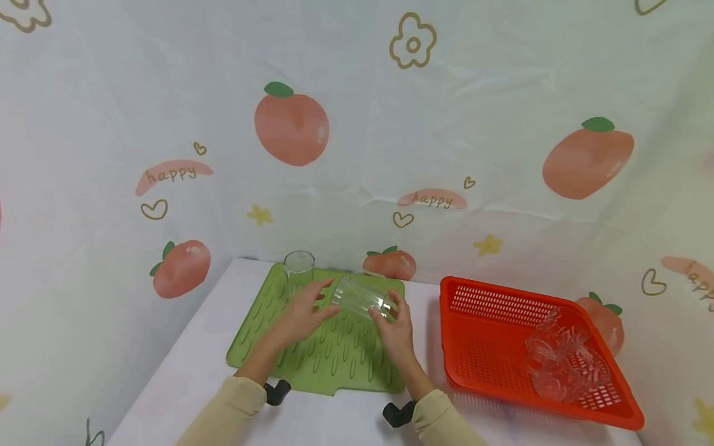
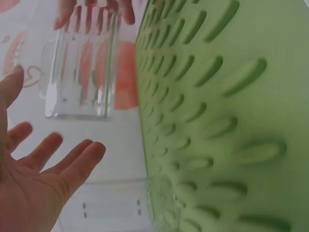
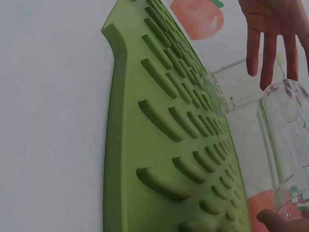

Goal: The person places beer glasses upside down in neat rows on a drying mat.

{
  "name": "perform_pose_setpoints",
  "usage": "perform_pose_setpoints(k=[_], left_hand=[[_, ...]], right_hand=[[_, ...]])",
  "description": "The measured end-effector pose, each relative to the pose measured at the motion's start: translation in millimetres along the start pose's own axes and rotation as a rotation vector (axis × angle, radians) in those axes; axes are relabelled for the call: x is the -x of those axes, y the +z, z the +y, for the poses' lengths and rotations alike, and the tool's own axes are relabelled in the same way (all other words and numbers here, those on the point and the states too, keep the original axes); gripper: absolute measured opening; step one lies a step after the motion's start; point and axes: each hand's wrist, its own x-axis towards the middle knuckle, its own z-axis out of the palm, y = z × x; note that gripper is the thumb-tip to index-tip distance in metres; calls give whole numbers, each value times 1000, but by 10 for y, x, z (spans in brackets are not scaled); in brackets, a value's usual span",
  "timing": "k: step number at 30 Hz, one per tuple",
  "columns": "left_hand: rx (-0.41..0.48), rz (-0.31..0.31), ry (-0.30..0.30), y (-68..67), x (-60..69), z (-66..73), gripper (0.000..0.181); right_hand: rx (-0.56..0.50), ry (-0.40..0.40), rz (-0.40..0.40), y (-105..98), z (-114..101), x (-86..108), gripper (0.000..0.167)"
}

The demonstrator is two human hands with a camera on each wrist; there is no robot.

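Observation:
A clear glass mug (image 1: 361, 298) with a side handle is held tilted nearly on its side above the green ridged mat (image 1: 329, 375). My right hand (image 1: 397, 331) grips one end of it, thumb and fingers on opposite sides. Close to the other end is my left hand (image 1: 304, 314), its fingers spread; in the left wrist view a gap separates those fingers (image 2: 82, 162) from the mug (image 2: 82, 72). Behind my left hand, a second clear glass (image 1: 299, 269) stands upright near the mat's back left corner, its lower part partly hidden.
At the right a red plastic basket (image 1: 474, 390) with perforated sides holds several clear glass pieces (image 1: 558, 356), bunched at its right end. A white fabric backdrop (image 1: 357, 124) printed with fruit rises directly behind the white table (image 1: 184, 384).

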Motion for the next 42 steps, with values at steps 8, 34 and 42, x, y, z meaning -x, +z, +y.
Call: perform_pose_setpoints(k=[8, 34, 42], left_hand=[[123, 62, -15, 130, -102, -58, 73], [305, 102, 43, 145, -158, -91, 58], [229, 173, 88, 121, -196, -74, 56]], right_hand=[[13, -27, -16, 36, 8, 25, 62], [58, -91, -78, 11, -46, 31, 62], [365, -486, 48, 66, -124, 82, 64]])
